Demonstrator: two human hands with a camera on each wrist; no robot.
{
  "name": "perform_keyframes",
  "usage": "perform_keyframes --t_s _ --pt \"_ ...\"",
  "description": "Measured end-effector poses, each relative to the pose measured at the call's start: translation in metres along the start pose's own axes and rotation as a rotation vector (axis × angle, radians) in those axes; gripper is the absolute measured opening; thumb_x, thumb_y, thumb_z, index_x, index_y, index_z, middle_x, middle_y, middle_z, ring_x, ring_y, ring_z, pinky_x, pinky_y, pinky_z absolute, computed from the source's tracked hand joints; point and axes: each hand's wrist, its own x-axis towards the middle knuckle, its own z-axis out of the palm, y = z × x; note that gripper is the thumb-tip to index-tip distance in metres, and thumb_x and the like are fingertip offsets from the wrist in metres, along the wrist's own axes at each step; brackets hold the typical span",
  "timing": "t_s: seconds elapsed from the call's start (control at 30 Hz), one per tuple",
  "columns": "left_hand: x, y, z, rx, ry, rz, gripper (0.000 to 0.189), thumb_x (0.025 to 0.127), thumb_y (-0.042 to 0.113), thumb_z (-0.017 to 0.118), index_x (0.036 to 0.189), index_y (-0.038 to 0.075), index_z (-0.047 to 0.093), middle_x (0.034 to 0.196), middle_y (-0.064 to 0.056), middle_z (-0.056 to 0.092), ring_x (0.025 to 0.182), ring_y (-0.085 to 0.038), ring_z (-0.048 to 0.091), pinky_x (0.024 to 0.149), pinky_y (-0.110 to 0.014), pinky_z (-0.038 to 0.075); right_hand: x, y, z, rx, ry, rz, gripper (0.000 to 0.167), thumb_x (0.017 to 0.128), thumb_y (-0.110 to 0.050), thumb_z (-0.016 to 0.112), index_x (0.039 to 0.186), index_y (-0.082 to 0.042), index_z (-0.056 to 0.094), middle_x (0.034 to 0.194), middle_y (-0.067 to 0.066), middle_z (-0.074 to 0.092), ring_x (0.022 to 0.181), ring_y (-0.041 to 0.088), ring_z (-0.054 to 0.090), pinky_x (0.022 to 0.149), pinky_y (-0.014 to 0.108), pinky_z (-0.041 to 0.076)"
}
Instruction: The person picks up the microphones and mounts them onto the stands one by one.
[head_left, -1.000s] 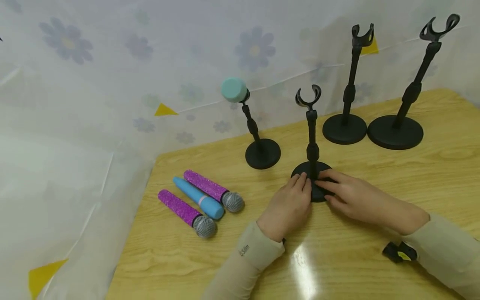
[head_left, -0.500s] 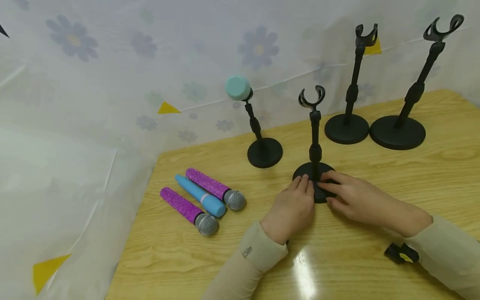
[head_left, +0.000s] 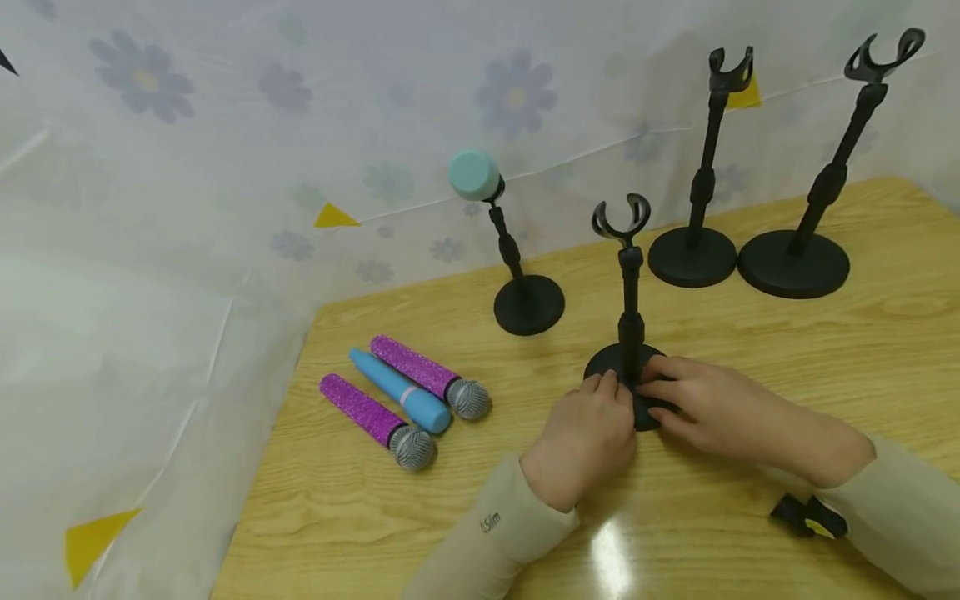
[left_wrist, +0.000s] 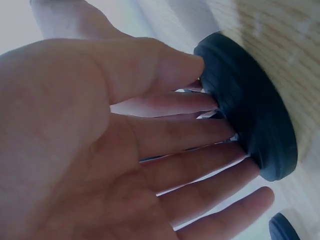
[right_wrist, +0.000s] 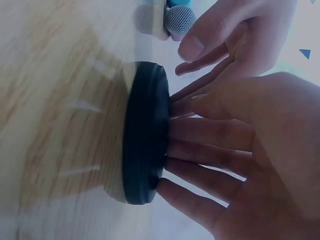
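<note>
A black desktop microphone stand (head_left: 632, 325) with an open U-shaped clip on top stands upright on the table before me. Its round base (head_left: 602, 362) lies under the fingertips of both hands. My left hand (head_left: 585, 437) touches the base from the left with fairly straight fingers; the left wrist view shows them reaching the top of the base (left_wrist: 245, 100). From the right, my right hand (head_left: 720, 410) rests its extended fingertips on the same base (right_wrist: 145, 135). Neither hand wraps round the pole.
Behind stand two more black stands (head_left: 692, 258) (head_left: 795, 265) with bare clips, and one stand (head_left: 528, 306) holding a mint-topped microphone (head_left: 474, 175). To the left lie two purple glitter microphones (head_left: 363, 410) (head_left: 412, 367) with a blue one (head_left: 401, 390) between them. A flowered sheet (head_left: 225, 167) hangs behind.
In the last half second the stand has slid toward me across the table, with both hands moving along on its base. The other stands and the microphones stay put.
</note>
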Motion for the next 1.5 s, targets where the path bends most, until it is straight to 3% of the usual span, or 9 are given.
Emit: perform_keyframes --t_s 0.1,0.33,0.5,0.73,0.93,1.1,1.27,1.4,1.5 --pt "-0.001 -0.001 0.0 0.0 0.024 0.02 0.023 0.1 0.027 0.055 0.106 0.011 0.07 0.099 0.0 0.066 0.09 -0.011 0.064 0.08 -0.021 0.058 0.0 -0.001 -0.001 -0.004 0.011 -0.012 0.022 0.081 -0.011 0.08 0.104 -0.009 0.077 0.109 0.002 0.065 0.093 0.015 0.068 0.075 0.038 0.061" --pt "0.001 -0.007 0.004 -0.049 -0.033 0.019 0.031 0.101 0.035 0.057 0.116 0.01 0.068 0.108 -0.002 0.064 0.096 -0.014 0.061 0.086 -0.023 0.057 -0.001 -0.001 -0.002 0.029 -0.025 0.018 0.027 0.085 -0.009 0.078 0.111 -0.008 0.075 0.117 0.004 0.064 0.102 0.019 0.068 0.081 0.041 0.061" --pt "-0.001 -0.01 0.005 -0.08 -0.026 0.028 0.033 0.101 0.035 0.058 0.119 0.009 0.067 0.111 -0.003 0.064 0.099 -0.014 0.063 0.084 -0.022 0.058 -0.001 -0.002 -0.001 0.04 -0.043 0.03 0.026 0.086 -0.009 0.076 0.112 -0.009 0.075 0.116 0.003 0.064 0.101 0.019 0.068 0.081 0.041 0.06" --pt "-0.003 -0.013 0.004 -0.198 -0.23 0.015 0.053 0.104 0.036 0.053 0.148 0.007 0.048 0.154 -0.008 0.048 0.14 -0.017 0.05 0.108 -0.027 0.051 -0.002 -0.003 0.002 0.047 -0.055 0.037 0.026 0.086 -0.009 0.075 0.112 -0.008 0.076 0.114 0.002 0.063 0.1 0.02 0.068 0.08 0.042 0.06" --pt "-0.012 -0.023 0.006 -0.269 -0.249 0.06 0.049 0.104 0.029 0.052 0.148 0.006 0.049 0.155 -0.01 0.046 0.143 -0.018 0.049 0.114 -0.027 0.046 -0.003 -0.003 0.005 0.034 -0.042 0.021 0.026 0.085 -0.009 0.077 0.11 -0.007 0.077 0.112 0.003 0.063 0.099 0.021 0.069 0.078 0.04 0.061" --pt "-0.019 -0.04 -0.002 -0.37 -0.315 0.068 0.047 0.106 0.026 0.049 0.148 0.006 0.049 0.157 -0.01 0.045 0.144 -0.019 0.047 0.119 -0.027 0.04 -0.003 -0.004 0.004 0.031 -0.041 0.031 0.026 0.085 -0.01 0.078 0.11 -0.007 0.077 0.111 0.002 0.063 0.097 0.02 0.069 0.075 0.038 0.06" --pt "-0.033 -0.067 -0.016 -0.39 -0.257 0.055 0.042 0.105 0.024 0.053 0.144 0.007 0.053 0.152 -0.012 0.05 0.14 -0.023 0.051 0.114 -0.031 0.046 -0.002 -0.005 0.002 0.035 -0.053 0.051 0.024 0.086 -0.011 0.078 0.11 -0.008 0.077 0.111 0.002 0.063 0.098 0.019 0.069 0.073 0.037 0.06" --pt "-0.048 -0.093 -0.025 -0.456 -0.232 -0.017 0.042 0.105 0.02 0.055 0.144 0.004 0.052 0.15 -0.016 0.05 0.135 -0.029 0.055 0.106 -0.037 0.053 -0.002 -0.005 0.001 0.04 -0.055 0.061 0.023 0.087 -0.011 0.077 0.11 -0.008 0.077 0.111 0.002 0.064 0.099 0.02 0.069 0.074 0.038 0.06" --pt "-0.058 -0.114 -0.025 -0.576 -0.254 -0.117 0.042 0.106 0.017 0.053 0.146 0.005 0.05 0.153 -0.016 0.047 0.13 -0.031 0.059 0.1 -0.04 0.056 -0.002 -0.004 0.0 0.038 -0.052 0.057 0.023 0.087 -0.011 0.077 0.11 -0.008 0.077 0.112 0.002 0.064 0.099 0.02 0.069 0.075 0.038 0.061"
